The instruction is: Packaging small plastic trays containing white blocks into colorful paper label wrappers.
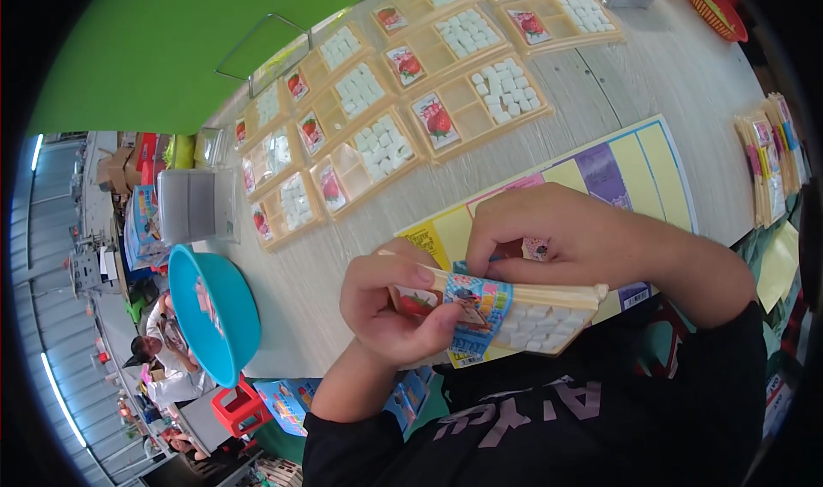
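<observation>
My left hand (390, 303) is closed around one end of a shallow tray pack (540, 326), held tilted in front of my chest. Small white marshmallow-like blocks fill one part of it, and a strawberry picture card (415, 302) shows near my left thumb. A colourful printed paper band (473, 315) wraps across its middle. Over the far side of the pack, the curled fingers of my right hand (549, 234) pinch a small piece of printed paper (536, 249). Whether that piece joins the band is hidden. Beneath my right hand lies a large yellow printed sheet (660, 178).
Several open trays (437, 144) with white blocks and strawberry cards stand in rows across the table. A turquoise basin (244, 311) is at the left, near clear plastic boxes (186, 206). Upright packs (761, 165) and a red basket (714, 9) stand right. People work beyond the basin.
</observation>
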Demonstrator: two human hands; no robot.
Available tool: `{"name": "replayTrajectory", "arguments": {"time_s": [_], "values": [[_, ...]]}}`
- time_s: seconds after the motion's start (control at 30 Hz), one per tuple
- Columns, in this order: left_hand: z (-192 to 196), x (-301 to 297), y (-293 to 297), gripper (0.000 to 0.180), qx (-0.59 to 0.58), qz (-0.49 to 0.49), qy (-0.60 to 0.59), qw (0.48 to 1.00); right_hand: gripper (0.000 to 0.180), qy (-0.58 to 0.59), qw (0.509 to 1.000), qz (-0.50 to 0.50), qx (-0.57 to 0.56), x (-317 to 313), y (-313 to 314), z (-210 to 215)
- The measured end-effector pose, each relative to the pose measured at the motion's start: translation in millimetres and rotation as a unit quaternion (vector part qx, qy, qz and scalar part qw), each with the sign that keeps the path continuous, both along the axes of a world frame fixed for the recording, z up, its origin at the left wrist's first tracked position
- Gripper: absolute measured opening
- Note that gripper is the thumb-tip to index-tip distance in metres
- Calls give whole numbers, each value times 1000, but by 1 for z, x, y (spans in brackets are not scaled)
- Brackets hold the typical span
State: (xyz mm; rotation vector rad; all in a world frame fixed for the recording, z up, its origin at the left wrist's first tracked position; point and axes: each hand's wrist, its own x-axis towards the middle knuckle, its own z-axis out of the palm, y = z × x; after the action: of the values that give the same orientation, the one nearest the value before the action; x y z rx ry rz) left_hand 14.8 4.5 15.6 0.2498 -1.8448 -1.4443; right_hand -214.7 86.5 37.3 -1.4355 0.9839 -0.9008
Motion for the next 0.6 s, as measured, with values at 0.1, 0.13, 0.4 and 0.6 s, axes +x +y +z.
{"name": "replayTrajectory", "arguments": {"time_s": [0.1,0.13,0.4,0.6], "values": [[-2,-2,1,39,-25,22,-5,999,8,-13,1000,10,24,0,-1,-4],[-2,-2,1,39,-24,23,-5,999,11,-40,998,19,48,-1,-1,-6],[-10,-3,2,43,-93,71,-17,993,28,-144,977,74,140,-4,-3,-21],[-6,-10,4,41,-45,46,-5,998,25,-221,959,82,158,2,-6,-27]]}}
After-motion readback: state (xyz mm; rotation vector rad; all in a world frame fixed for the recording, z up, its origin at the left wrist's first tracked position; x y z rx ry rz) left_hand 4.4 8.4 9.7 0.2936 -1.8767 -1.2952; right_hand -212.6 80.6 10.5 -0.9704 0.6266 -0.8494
